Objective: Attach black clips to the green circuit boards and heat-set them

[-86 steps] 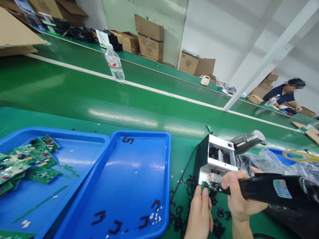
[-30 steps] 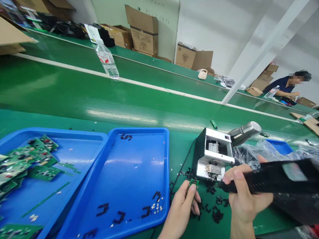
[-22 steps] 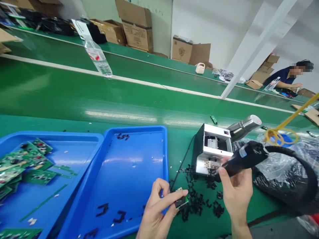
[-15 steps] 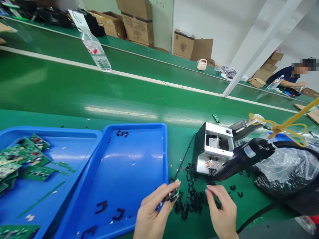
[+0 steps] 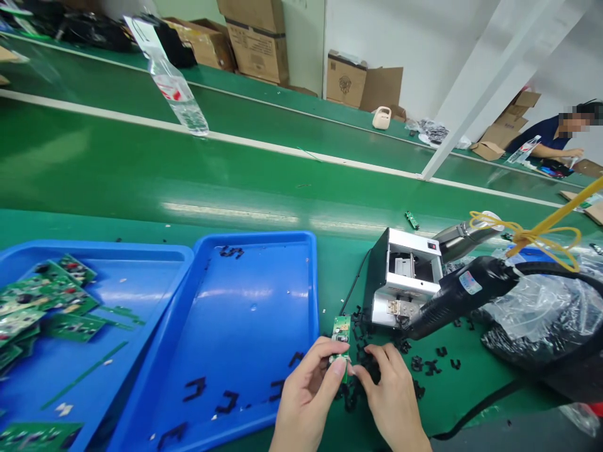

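My left hand [image 5: 308,389] pinches a small green circuit board [image 5: 342,329] between thumb and fingers, the board standing lengthwise with components facing me. Close to the board's lower right edge is my right hand [image 5: 391,389]; its thumb tip lies at or against that edge. The right thumb and forefinger are apart, with dark clips visible around the gap; I make out nothing held there. Beneath and behind both hands lies a heap of small black plastic clips [image 5: 349,397], partly hidden by them. More loose clips [image 5: 431,367] are scattered to the right.
A blue tray [image 5: 315,282] holds several black clips. The left blue tray [image 5: 155,251] carries circuit boards [image 5: 47,292]. A metal-cased machine [image 5: 409,235] and a black handheld tool [image 5: 464,292] stand right, beside a plastic bag [image 5: 532,307]. A water bottle [image 5: 179,100] and a co-worker [image 5: 541,141] are farther back.
The circuit board has turned from edge-on to face me, moving slightly right with my left hand. My right hand has come left to the board, its thumb and forefinger now apart. More clips show in the tray.
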Available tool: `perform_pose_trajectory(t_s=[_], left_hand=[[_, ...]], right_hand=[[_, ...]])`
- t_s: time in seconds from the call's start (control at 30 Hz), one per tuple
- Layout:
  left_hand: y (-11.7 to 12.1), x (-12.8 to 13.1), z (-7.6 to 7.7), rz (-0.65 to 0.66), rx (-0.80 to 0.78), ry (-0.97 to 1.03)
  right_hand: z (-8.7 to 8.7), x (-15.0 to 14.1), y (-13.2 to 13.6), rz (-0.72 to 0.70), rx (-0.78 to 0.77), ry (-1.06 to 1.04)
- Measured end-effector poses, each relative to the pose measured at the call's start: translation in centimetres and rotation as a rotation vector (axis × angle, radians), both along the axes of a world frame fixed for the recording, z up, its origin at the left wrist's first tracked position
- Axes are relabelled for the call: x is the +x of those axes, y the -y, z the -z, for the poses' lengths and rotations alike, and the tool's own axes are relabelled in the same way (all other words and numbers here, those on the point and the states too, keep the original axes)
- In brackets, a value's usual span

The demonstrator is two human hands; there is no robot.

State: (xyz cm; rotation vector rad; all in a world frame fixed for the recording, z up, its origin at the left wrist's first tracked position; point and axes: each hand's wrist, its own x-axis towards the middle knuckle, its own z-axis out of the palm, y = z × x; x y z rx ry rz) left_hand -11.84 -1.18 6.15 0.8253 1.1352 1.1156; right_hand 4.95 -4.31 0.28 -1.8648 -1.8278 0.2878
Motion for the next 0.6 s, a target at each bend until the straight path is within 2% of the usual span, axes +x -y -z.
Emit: perform_pose_trajectory(t_s=[0.17,0.23,0.33,0.47,0.6], left_hand=[[0.4,1.3,0.1,-0.105,-0.104,0.091],[0.6,2.1,0.0,-0.159,-0.143,0.167],[0.7,2.9,0.2,-0.170,-0.164,0.210],[0.7,3.0,1.2,-0.037,-0.177,0.175],[1.0,2.8,2.3,0.129,-0.187,0.079]], right_hand=[[0.2,0.6,-0.3,-0.026,-0.051,-0.021],[0.1,1.1,-0.3,-0.033,-0.043,-0.080],[-0.4,1.9,-0.5,-0.035,0.012,-0.237],[-1.9,2.4,-0.7,-0.036,0.038,-0.489],[-3.3,2.3,-0.6,-0.004,0.048,-0.603]])
